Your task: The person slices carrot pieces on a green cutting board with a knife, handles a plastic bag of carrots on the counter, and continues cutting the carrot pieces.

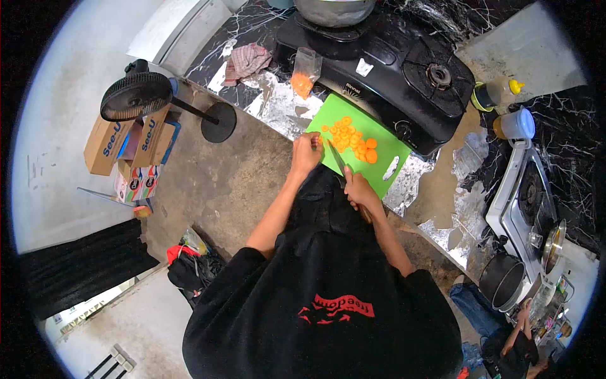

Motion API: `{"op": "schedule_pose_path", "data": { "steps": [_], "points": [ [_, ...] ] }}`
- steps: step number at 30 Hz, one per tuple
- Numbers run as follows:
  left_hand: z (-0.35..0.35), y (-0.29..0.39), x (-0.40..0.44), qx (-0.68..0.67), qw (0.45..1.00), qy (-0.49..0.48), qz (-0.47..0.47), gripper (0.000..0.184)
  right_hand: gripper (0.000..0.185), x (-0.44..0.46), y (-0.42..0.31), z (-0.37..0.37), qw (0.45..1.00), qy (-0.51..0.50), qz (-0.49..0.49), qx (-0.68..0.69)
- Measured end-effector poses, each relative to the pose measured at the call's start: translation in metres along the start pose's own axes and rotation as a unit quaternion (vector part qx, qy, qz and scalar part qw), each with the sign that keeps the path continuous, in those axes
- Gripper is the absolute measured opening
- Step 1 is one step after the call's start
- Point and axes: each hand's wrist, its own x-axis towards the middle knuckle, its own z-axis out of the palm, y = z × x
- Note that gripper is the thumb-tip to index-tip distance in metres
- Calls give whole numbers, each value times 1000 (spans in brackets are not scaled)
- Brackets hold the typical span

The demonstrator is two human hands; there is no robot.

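Observation:
Orange carrot slices (347,136) lie spread over the middle of a green cutting board (386,179). A knife (337,158) is in my right hand (361,189), its fingers wrapped round the handle and its blade pointing at the slices near the board's left part. At the board's left edge, my left hand (307,151) has its fingers bent together on a small orange piece, mostly hidden by the fingertips. Just beyond the board, a clear plastic bag (305,72) with orange pieces in it rests against the stove's front.
A black gas stove (379,69) stands behind the board, with a pot (336,11) on it. A checked cloth (247,62) lies at left. Bottles and a lidded tub (516,124) stand at right, near a second stove (527,189). Another person (514,347) is at lower right.

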Motion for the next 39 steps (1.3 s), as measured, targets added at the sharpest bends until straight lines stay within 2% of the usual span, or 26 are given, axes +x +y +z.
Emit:
{"op": "schedule_pose_path", "data": {
  "steps": [12,19,25,36,39],
  "points": [
    [5,-4,0,-22,1000,-13,-16,29,66,-12,-19,-8,993,-65,48,86],
    [15,-8,-5,-29,999,40,18,28,67,-21,-17,-13,984,-78,94,127],
    [21,-8,-3,-13,999,35,39,27,68,-22,-16,-12,989,-75,89,86],
    [18,3,-2,13,1000,-1,18,28,69,-21,-12,-10,986,-82,80,123],
    [18,4,-3,72,994,19,73,26,70,-17,-9,-8,984,-85,78,139]
  ]
}}
